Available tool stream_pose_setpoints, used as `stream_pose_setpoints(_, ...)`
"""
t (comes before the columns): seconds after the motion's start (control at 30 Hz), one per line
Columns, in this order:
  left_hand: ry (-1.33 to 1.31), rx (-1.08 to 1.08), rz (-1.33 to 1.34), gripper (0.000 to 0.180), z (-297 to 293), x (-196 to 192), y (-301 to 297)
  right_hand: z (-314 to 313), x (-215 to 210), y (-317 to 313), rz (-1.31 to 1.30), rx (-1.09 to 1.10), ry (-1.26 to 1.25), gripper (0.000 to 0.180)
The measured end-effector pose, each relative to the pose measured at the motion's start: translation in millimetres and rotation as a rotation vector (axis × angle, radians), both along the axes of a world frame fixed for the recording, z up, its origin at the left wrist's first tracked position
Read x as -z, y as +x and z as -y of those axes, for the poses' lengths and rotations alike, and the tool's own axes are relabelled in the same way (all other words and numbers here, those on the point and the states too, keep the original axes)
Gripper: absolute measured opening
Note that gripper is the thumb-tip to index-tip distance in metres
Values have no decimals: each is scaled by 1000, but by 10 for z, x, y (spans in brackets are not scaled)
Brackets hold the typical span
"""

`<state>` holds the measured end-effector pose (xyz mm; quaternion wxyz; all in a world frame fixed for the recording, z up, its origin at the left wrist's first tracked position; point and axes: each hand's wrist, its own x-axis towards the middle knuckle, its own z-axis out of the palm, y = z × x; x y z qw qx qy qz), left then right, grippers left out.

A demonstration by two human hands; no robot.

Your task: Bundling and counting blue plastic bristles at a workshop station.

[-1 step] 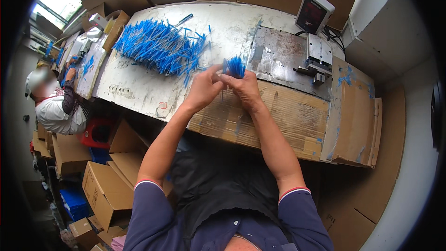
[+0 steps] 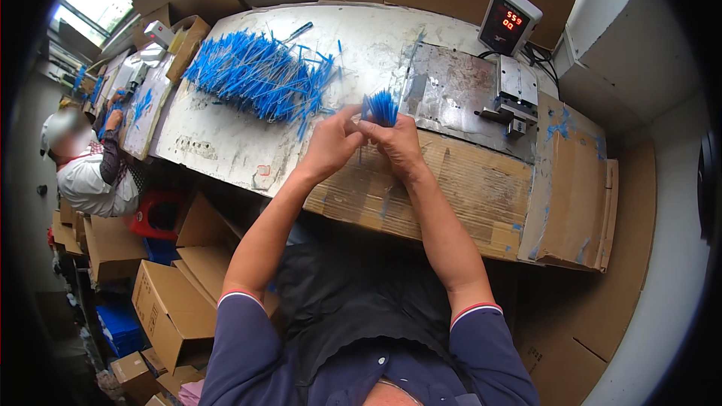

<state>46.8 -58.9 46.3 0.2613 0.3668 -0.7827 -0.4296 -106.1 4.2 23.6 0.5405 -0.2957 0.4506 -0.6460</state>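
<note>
Over the front edge of the bench, my right hand [image 2: 397, 141] is closed round a bundle of thin rods with blue ends [image 2: 382, 107], their blue ends pointing up and away from me. Against the bundle's left side, my left hand [image 2: 332, 143] has its fingers bent and pressed to it; its fingertips are slightly blurred. The lower part of the bundle is hidden by my hands. A large loose heap of the same blue-ended rods [image 2: 252, 79] lies on the white bench to the left, with pale thin shafts among the blue.
At the right stand a metal plate [image 2: 451, 90], a small metal fixture [image 2: 517, 86] and a display box [image 2: 510, 21] with lit red digits. Flattened cardboard [image 2: 451, 188] covers the bench front. A co-worker [image 2: 94, 173] works at the far left, above several cardboard boxes [image 2: 169, 316].
The display box was dark and now shows red digits. My hands and the bundle stay almost in the same place.
</note>
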Motion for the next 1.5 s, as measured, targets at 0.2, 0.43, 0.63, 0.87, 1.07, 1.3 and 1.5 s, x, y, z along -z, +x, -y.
stream_pose_setpoints(0.2,237,-46,-97,31,-63,-3,-7,3,84,-99,170,28,68,12)
stream_pose_setpoints(0.43,412,-121,-206,20,-55,7,49,51,108,-42,149,43,-62,13)
stream_pose_setpoints(0.63,506,-103,-345,21,-50,62,63,33,73,-33,315,30,-24,19)
stream_pose_setpoints(0.87,477,-48,-234,24,-110,77,51,34,66,-31,224,69,-15,15)
stream_pose_setpoints(1.07,538,-111,-254,22,-190,104,9,63,130,-42,175,234,25,9)
stream_pose_setpoints(1.3,511,-192,-305,20,-332,227,-26,86,61,-32,169,271,-89,13)
stream_pose_setpoints(1.5,515,-228,-324,16,-333,226,-105,122,194,-112,238,350,-145,10)
